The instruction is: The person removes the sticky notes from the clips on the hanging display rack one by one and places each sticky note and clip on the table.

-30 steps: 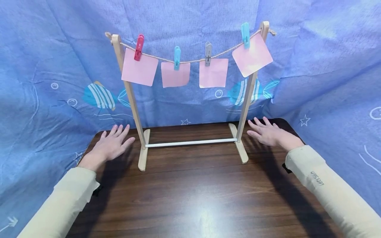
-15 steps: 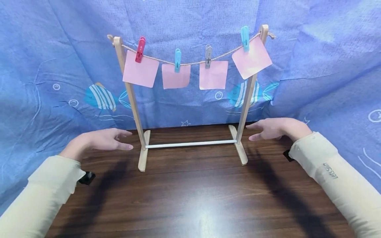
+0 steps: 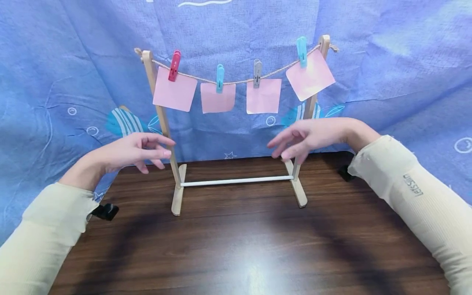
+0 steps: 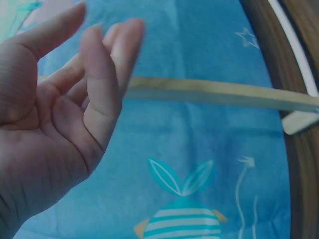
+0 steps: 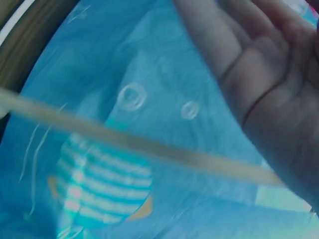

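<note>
My left hand [image 3: 127, 152] is raised beside the left post [image 3: 163, 121] of a wooden stand, fingers loosely bent and holding nothing. My right hand [image 3: 318, 133] hangs in front of the right post [image 3: 311, 107], covering part of it, fingers relaxed and slightly blurred. Between the posts sags a twine line [image 3: 278, 70]. Pink paper squares hang from it: one under a red clothespin [image 3: 174, 65], one under a blue clothespin [image 3: 220, 78], one under a grey clothespin [image 3: 257, 73]. At the right, a tilted pink paper [image 3: 312, 80] hangs from another blue clothespin [image 3: 301, 52].
A white rod [image 3: 236, 181] joins the stand's wooden feet low down. The stand is on a dark brown table [image 3: 221, 241] whose back edge meets a blue fish-print cloth [image 3: 236, 37]. Cloth also flanks both sides.
Both hands have risen from beside the stand's base, their spread fingers now relaxed. The right hand has also moved inward, in front of its post. The papers still hang in the same order.
</note>
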Available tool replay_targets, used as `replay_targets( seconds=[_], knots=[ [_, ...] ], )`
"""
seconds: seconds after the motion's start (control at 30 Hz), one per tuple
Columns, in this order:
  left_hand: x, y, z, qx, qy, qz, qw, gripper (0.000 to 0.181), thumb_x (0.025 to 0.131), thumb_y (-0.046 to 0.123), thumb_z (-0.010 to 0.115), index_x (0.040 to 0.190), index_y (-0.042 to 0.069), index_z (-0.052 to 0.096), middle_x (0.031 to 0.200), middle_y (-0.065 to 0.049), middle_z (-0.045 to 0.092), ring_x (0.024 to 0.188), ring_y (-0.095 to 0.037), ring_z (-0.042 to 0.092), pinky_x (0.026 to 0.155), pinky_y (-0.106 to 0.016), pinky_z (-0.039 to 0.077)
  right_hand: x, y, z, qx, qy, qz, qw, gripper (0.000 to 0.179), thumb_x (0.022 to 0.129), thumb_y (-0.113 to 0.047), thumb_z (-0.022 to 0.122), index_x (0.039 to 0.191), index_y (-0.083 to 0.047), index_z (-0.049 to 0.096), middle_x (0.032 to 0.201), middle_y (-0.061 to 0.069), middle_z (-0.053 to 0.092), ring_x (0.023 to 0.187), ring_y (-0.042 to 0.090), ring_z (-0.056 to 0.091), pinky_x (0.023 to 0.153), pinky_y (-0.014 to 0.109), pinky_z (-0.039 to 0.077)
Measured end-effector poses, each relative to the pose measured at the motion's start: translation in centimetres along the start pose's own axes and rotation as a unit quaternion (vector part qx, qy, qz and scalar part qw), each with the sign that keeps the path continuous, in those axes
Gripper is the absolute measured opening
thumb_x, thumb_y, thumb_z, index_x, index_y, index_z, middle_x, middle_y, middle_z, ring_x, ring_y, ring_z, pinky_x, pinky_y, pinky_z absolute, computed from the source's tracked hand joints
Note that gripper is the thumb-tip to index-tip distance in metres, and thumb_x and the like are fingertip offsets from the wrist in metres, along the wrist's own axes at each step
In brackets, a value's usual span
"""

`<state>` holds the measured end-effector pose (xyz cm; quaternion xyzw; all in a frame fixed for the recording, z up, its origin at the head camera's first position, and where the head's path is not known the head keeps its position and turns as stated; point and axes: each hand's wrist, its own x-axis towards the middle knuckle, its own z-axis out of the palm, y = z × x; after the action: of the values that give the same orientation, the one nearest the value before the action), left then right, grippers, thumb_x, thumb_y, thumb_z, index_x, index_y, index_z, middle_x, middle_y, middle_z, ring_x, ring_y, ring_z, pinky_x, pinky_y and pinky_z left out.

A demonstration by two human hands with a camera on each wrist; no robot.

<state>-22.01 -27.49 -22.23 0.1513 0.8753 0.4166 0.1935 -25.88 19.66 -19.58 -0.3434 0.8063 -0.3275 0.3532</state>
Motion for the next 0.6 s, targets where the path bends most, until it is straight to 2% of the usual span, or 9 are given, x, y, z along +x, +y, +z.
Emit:
replay_targets(
  seconds=[0.1, 0.2, 0.3, 0.43, 0.6],
  knots=[
    [0.2, 0.9, -0.1, -0.017, 0.044, 0.010, 0.9988, 0.050, 0.100, 0.034, 0.067, 0.141, 0.009, 0.054, 0.125, -0.017, 0.066, 0.099, -0.030, 0.070, 0.072, -0.045, 0.061, 0.8, -1.7, -0.2, 0.011, 0.045, -0.062, 0.9970, 0.048, 0.102, -0.014, 0.064, 0.146, -0.001, 0.051, 0.134, 0.015, 0.064, 0.116, 0.032, 0.065, 0.088, 0.046, 0.059],
    [0.4, 1.7, 0.0, -0.045, 0.082, 0.023, 0.9954, 0.050, 0.100, 0.035, 0.067, 0.140, 0.007, 0.056, 0.123, -0.014, 0.068, 0.101, -0.028, 0.070, 0.076, -0.043, 0.062, 1.6, -3.0, -0.2, 0.029, 0.093, -0.100, 0.9903, 0.044, 0.101, -0.015, 0.065, 0.142, -0.003, 0.056, 0.129, 0.014, 0.068, 0.112, 0.036, 0.066, 0.088, 0.047, 0.059],
    [0.5, 2.5, 0.0, -0.069, 0.108, 0.036, 0.9910, 0.051, 0.100, 0.035, 0.067, 0.140, 0.006, 0.056, 0.123, -0.008, 0.070, 0.105, -0.025, 0.070, 0.081, -0.039, 0.061, 2.5, -4.2, 0.0, 0.053, 0.121, -0.127, 0.9830, 0.043, 0.101, -0.018, 0.066, 0.142, -0.006, 0.057, 0.128, 0.012, 0.068, 0.111, 0.036, 0.067, 0.089, 0.048, 0.058],
    [0.4, 3.3, 0.1, -0.118, 0.116, 0.054, 0.9848, 0.053, 0.098, 0.026, 0.070, 0.144, 0.004, 0.053, 0.128, -0.005, 0.068, 0.111, -0.021, 0.069, 0.087, -0.034, 0.059, 4.1, -5.6, 0.6, 0.089, 0.150, -0.173, 0.9694, 0.042, 0.102, -0.018, 0.064, 0.142, -0.005, 0.057, 0.131, 0.012, 0.066, 0.113, 0.036, 0.067, 0.089, 0.048, 0.058],
    [0.6, 4.3, 0.4, -0.176, 0.102, 0.065, 0.9769, 0.057, 0.097, 0.015, 0.070, 0.148, 0.002, 0.048, 0.133, -0.007, 0.065, 0.113, -0.019, 0.069, 0.090, -0.034, 0.057, 6.1, -7.6, 1.0, 0.139, 0.205, -0.231, 0.9410, 0.043, 0.101, -0.015, 0.065, 0.142, -0.003, 0.057, 0.134, 0.012, 0.065, 0.111, 0.037, 0.067, 0.085, 0.050, 0.059]
  ],
)
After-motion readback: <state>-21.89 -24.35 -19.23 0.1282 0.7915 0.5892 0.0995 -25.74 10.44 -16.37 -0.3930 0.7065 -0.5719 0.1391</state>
